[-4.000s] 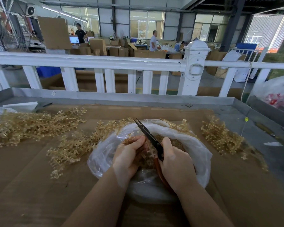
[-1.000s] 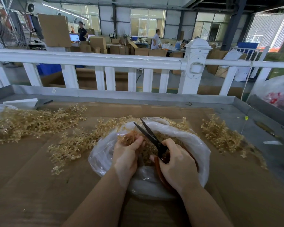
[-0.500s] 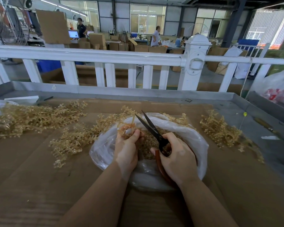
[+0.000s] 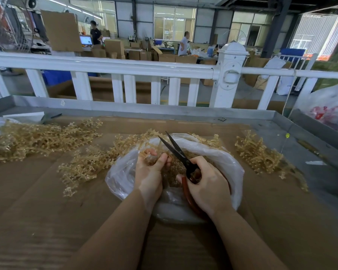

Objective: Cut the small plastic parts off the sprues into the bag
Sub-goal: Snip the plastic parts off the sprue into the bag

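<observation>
A clear plastic bag (image 4: 229, 162) lies open on the cardboard-covered table, with small tan cut parts (image 4: 174, 168) inside. My left hand (image 4: 149, 172) pinches a tan sprue (image 4: 148, 151) over the bag's mouth. My right hand (image 4: 207, 184) grips the red handles of black-bladed scissors (image 4: 176, 150); the blades are parted and point up-left beside the sprue. Part of the handles is hidden under my right hand.
Piles of tan sprues lie at the far left (image 4: 33, 137), left of the bag (image 4: 86, 164) and to the right (image 4: 260, 154). A white railing (image 4: 125, 65) runs behind the table's grey metal edge (image 4: 293, 123). A filled white bag (image 4: 332, 108) sits at the right.
The scissor blades, nearly closed four seconds ago, now stand parted. My left hand has lifted the sprue slightly toward the blades. The view has tilted down a little.
</observation>
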Available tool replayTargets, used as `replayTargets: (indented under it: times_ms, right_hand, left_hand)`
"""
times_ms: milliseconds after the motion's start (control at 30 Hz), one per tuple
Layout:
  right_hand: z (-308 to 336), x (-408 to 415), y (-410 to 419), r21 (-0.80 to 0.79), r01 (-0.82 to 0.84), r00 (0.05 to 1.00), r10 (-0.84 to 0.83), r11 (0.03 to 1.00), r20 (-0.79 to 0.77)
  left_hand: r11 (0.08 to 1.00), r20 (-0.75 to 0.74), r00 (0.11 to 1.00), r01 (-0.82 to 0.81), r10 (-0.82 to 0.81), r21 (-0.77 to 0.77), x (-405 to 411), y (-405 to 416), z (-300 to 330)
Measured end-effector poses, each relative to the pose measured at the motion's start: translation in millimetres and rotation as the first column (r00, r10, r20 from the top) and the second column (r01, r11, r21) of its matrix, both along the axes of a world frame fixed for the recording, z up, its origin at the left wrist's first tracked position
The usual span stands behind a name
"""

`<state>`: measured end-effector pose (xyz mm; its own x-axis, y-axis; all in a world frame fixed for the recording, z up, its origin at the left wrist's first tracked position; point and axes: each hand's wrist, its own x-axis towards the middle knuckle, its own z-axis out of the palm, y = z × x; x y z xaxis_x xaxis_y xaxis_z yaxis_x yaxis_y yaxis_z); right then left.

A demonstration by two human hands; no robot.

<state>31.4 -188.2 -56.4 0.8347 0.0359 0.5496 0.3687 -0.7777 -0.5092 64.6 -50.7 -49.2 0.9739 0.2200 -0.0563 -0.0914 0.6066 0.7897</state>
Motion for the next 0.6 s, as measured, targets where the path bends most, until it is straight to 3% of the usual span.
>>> replayTargets:
  times_ms: [133,267,400,600]
  right_hand:
    - [-0.9,-0.2,-0.6,0.026,-0.005,1.000,0.005,1.000,-0.005]
    - [-1.8,0.4,-0.3,0.034,-0.008,1.000,0.008,0.999,0.002]
    - [-2.6,-0.4,-1.0,0.033,-0.015,1.000,0.014,0.999,0.018]
    - [-0.8,-1.1,0.9,-0.082,-0.054,0.999,0.053,0.995,-0.005]
  left_hand:
    - [0.998,-0.004,0.999,0.034,-0.034,-0.048,-3.6,1.9,0.5]
    - [0.999,0.007,0.999,0.047,-0.047,0.005,-5.0,1.7,0.4]
    - [0.998,-0.037,0.999,0.004,-0.007,-0.068,-0.8,0.3,0.4]
    - [0.987,-0.062,0.998,-0.010,0.000,-0.158,4.1,3.3,-0.4]
